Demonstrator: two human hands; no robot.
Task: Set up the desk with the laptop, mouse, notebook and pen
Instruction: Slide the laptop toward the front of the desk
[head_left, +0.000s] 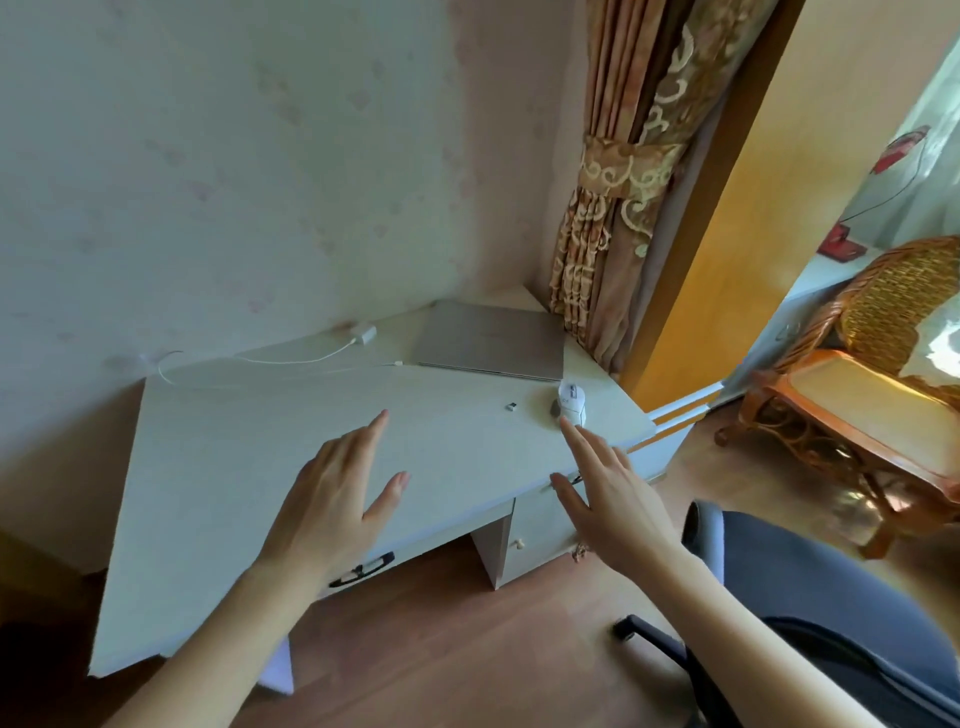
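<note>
Both hands hovered spread over the bench (249, 457): left hand (332, 499) flat, right hand (618, 493) fingertips near the mouse (570, 401); laptop (491, 340) lay closed.

tied curtain (618, 208), wicker chair (852, 364), white charger (362, 331), dark office chair (831, 597).

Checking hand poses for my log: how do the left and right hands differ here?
The left hand hovers over the bare middle of the desk; the right hand reaches toward the white mouse, fingertips just short of it. Both are open, fingers straight, holding nothing.
</note>
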